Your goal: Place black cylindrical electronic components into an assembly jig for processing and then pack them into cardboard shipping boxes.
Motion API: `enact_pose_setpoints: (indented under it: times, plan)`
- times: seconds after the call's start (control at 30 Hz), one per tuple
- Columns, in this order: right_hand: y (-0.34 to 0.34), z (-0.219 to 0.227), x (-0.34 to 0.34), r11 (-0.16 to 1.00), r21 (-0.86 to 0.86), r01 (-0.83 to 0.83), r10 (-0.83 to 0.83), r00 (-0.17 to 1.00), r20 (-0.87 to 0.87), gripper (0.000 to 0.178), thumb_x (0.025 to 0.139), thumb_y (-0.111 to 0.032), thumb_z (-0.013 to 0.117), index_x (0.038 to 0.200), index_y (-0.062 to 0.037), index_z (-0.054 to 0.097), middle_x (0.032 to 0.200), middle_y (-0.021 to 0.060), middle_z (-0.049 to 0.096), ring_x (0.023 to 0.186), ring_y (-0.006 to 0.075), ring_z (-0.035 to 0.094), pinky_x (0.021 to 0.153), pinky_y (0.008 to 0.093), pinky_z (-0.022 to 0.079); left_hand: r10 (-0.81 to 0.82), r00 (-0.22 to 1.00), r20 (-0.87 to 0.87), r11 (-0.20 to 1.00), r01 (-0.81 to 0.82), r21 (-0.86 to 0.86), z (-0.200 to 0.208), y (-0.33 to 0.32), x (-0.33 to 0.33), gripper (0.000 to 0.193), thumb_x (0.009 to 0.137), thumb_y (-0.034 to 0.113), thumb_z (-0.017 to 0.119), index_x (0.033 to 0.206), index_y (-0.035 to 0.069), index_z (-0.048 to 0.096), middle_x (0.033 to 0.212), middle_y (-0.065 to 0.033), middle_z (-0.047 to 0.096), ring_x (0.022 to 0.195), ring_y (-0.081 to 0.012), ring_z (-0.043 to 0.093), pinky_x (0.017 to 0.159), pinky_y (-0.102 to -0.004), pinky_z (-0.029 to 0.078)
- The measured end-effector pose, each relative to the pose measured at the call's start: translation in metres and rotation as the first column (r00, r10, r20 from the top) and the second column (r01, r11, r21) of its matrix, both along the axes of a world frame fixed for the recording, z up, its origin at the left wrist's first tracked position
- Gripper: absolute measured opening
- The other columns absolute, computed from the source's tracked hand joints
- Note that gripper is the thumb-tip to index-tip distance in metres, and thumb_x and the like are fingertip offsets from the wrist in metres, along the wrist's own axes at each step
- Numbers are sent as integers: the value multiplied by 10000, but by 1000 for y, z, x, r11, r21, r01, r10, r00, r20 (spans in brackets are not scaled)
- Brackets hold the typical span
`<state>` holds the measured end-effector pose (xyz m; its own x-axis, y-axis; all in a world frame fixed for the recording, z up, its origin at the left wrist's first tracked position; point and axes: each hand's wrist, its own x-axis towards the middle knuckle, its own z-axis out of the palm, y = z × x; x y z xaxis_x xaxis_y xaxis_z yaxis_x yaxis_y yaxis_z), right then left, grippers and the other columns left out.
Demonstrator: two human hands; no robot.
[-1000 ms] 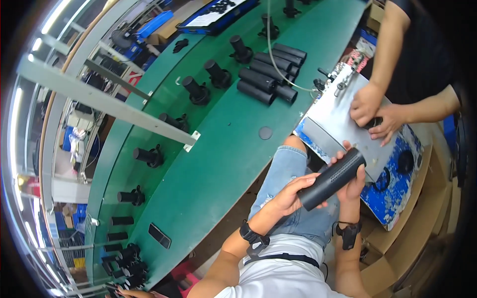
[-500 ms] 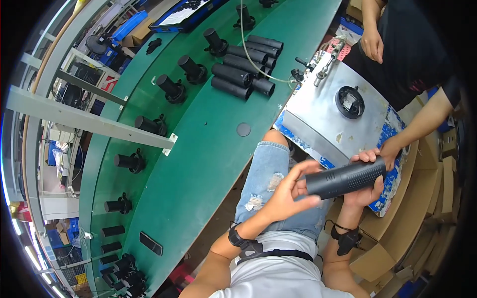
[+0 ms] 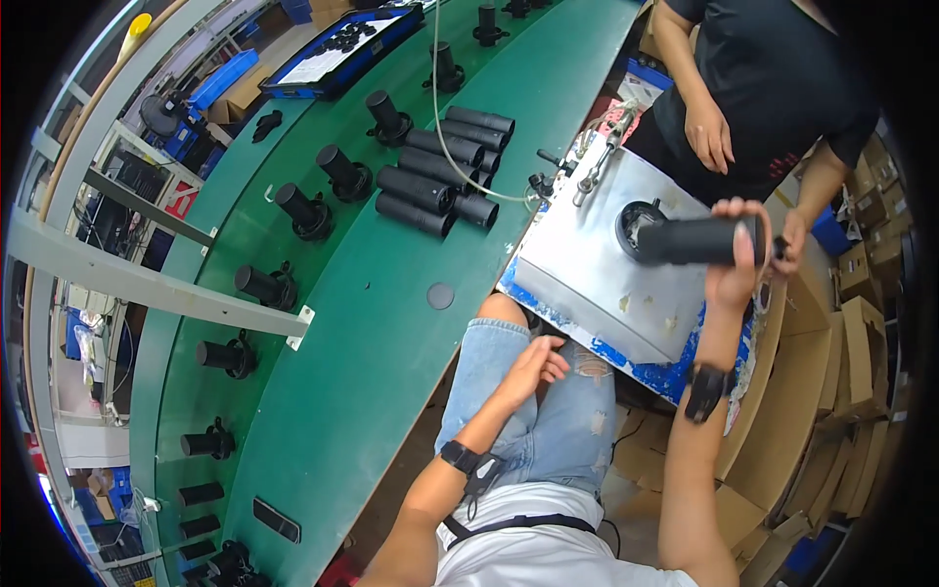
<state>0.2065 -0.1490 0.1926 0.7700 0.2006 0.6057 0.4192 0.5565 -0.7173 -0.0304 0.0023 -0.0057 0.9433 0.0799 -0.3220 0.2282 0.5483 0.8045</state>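
Note:
My right hand (image 3: 736,266) grips a long black tube (image 3: 696,241), held level over a grey metal plate (image 3: 587,276). The tube's left end meets a black ring fixture (image 3: 631,223) on that plate. My left hand (image 3: 533,360) rests with loose fingers on my thigh in torn blue jeans (image 3: 489,362), holding nothing. A black band sits on each of my wrists. A co-worker in a black shirt stands beyond the plate; one of their hands (image 3: 708,133) hangs near its far edge, the other hand (image 3: 790,247) is at the tube's right end.
A curved green bench (image 3: 391,323) carries a pile of black tubes (image 3: 440,176) and a row of black tubes upright on bases (image 3: 303,210). A small black disc (image 3: 440,295) lies on it. A blue tray (image 3: 342,49) sits far back. Cardboard boxes (image 3: 851,323) stand at right.
My right hand carried the black tube from above my lap up and right onto the metal plate's ring fixture. My left hand let go of it and dropped onto my thigh.

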Motion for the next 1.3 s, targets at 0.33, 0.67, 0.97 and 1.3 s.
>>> enact_pose_setpoints:
  times: [0.33, 0.67, 0.97, 1.3]
  plan:
    - [52, -60, 49, 818, -458, 348, -344, 934, 95, 298, 772, -53, 729, 1014, -23, 557, 889, 45, 633, 795, 102, 588, 758, 242, 475, -127, 992, 9, 976, 123, 180, 8, -14, 9, 338, 1008, 311, 406, 1160, 30, 517, 864, -55, 623, 740, -104, 568, 675, -236, 454]
    - [24, -38, 82, 745, -566, -355, 298, 935, -194, 496, 706, -273, 717, 1089, -16, 533, 969, 78, 604, 920, 161, 582, 838, 286, 463, -136, 990, 34, 952, 121, 282, -10, -20, 6, 263, 938, 208, 559, 1127, 27, 531, 795, -34, 624, 699, -96, 573, 659, -248, 468]
    - [52, -80, 37, 844, -416, 339, -369, 929, 8, 161, 829, 12, 577, 989, -1, 577, 912, 64, 614, 838, 148, 595, 803, 279, 472, -198, 980, -9, 879, 182, 442, 1, -16, 10, 243, 919, 189, 587, 1106, 35, 560, 779, -18, 624, 690, -86, 567, 642, -242, 464]
    - [42, -77, 47, 767, -504, 398, -360, 916, 176, 119, 819, -60, 591, 922, 0, 589, 838, 68, 647, 798, 155, 601, 795, 293, 469, 94, 948, 303, 906, -208, 368, 102, 60, 53, 155, 931, 130, 547, 993, 9, 622, 775, -20, 638, 722, -77, 587, 666, -230, 466]
